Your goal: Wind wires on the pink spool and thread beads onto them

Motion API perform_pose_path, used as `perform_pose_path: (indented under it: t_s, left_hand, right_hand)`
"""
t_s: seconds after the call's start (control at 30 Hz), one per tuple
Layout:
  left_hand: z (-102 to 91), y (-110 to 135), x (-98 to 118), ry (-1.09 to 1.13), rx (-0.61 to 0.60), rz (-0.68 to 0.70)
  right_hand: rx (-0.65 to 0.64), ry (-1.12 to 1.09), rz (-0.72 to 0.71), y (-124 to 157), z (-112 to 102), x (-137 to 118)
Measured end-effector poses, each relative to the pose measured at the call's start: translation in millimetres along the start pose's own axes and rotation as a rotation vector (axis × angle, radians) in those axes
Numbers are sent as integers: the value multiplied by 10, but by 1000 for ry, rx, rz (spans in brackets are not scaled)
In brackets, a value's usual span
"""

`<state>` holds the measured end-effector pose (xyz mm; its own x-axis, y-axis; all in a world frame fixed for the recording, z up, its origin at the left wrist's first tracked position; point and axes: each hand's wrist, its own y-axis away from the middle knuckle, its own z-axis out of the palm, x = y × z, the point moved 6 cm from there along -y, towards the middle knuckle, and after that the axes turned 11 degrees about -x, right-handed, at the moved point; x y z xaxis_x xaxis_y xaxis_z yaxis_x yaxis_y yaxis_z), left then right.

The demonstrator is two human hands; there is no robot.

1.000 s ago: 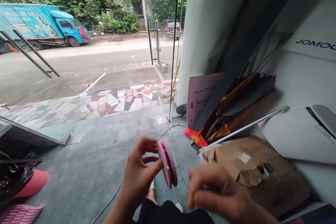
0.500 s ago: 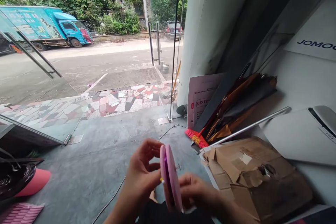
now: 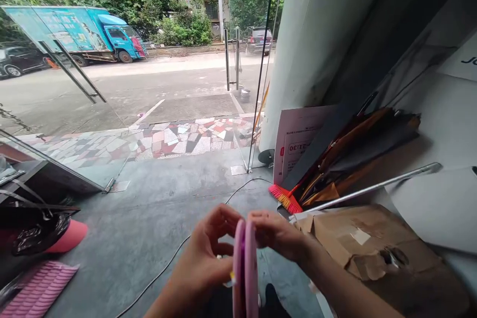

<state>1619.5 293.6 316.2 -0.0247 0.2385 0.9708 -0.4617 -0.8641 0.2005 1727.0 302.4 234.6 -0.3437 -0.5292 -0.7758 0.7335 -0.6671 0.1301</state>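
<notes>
A pink round spool (image 3: 245,273) with purple line wound in its groove stands on edge in front of me, low in the middle of the view. My left hand (image 3: 203,263) grips it from the left side, fingers curled. My right hand (image 3: 278,234) pinches at the spool's top rim from the right, fingers closed together. Whether the right fingers hold the line itself I cannot make out.
Crumpled cardboard (image 3: 368,248) and a metal rod (image 3: 365,189) lie to the right, with a red broom head (image 3: 285,198) and leaning boards. A black cable (image 3: 179,253) runs over the concrete floor. A glass door stands ahead, with the street and a blue truck (image 3: 74,35) beyond. Pink mat (image 3: 37,290) at left.
My right hand rose from below the spool to its top rim. The spool sank lower in the view and turned edge-on. My head turned a little to the left.
</notes>
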Motion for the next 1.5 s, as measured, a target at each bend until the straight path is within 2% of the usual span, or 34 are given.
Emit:
perform_pose_path:
  t_s: [0.07,0.13,0.2,0.23,0.27,0.33,0.37,0.4,0.47,0.53,0.57,0.63,0.7,0.73,0.8,0.87,0.93,1.03,1.1,1.17,1.2,1.27,1.33,1.37,1.43,1.5]
  left_hand:
    - [-107,82,-22,-162,9,-36]
    - [-392,185,-24,-273,217,-2]
    - [-731,342,-40,-216,490,73]
    - [-876,430,-60,-139,595,111]
    - [-989,504,-85,-43,648,143]
    - [-1121,597,-125,149,603,163]
    - [-1164,633,-132,203,551,145]
    - [-1214,674,-134,203,510,107]
    - [-1391,783,-136,40,492,-7]
    - [-1706,930,-154,-215,574,-113]
    - [-1909,1026,-167,-307,662,-132]
    - [-2344,1278,-213,-326,912,-74]
    - [-2706,1566,-301,-152,1135,81]
    - [-2834,1691,-353,-29,1188,167]
    - [-2988,1883,-443,218,1183,292]
    - [-3043,2037,-508,396,1121,308]
    - [-3078,2219,-564,389,1086,188]
    - [-3236,2651,-666,22,1165,-112]
    - [-3401,3019,-767,-214,1284,-254]
    - [-3574,3459,-893,-282,1521,-287]
    - [-3649,3696,-958,-251,1682,-260]
    - [-3770,4132,-1080,-94,2002,-110]
    - [-3911,4446,-1168,91,2186,106]
    - [-4000,4561,-1190,171,2218,212]
    - [-4198,4738,-1204,306,2191,371]
    - [-4382,4882,-1197,417,2115,422]
  right_hand:
    - [-31,118,-120,-103,184,-372]
    - [-48,318,-198,-124,467,-555]
    - [-136,444,-136,-193,678,-382]
    - [-196,434,-88,-279,710,-208]
    - [-273,365,-15,-415,703,-6]
    - [-424,211,214,-817,639,366]
    - [-456,179,259,-1077,613,428]
    - [-461,161,264,-1354,615,404]
    - [-473,171,202,-1844,769,169]
    - [-524,265,132,-2123,1092,-110]
    - [-555,338,97,-2180,1272,-192]
    - [-602,480,58,-2207,1559,-128]
    - [-638,527,128,-2264,1678,280]
    - [-664,466,214,-2344,1690,577]
    - [-759,247,475,-2607,1735,1222]
    - [-798,178,609,-3037,1872,1669]
    - [-860,153,653,-3492,2196,1868]
    - [-1027,210,587,-3951,2886,1862]
    - [-1141,307,535,-4050,3283,1868]
    - [-1231,369,555,-4034,3539,2013]
    - [-1263,380,588,-4012,3619,2146]
    - [-1295,357,693,-3982,3731,2524]
    - [-1298,264,835,-4005,3862,2994]
    - [-1298,193,921,-4036,3959,3236]
    - [-1295,42,1085,-4149,4231,3672]
    - [-1309,-54,1221,-4310,4590,4012]
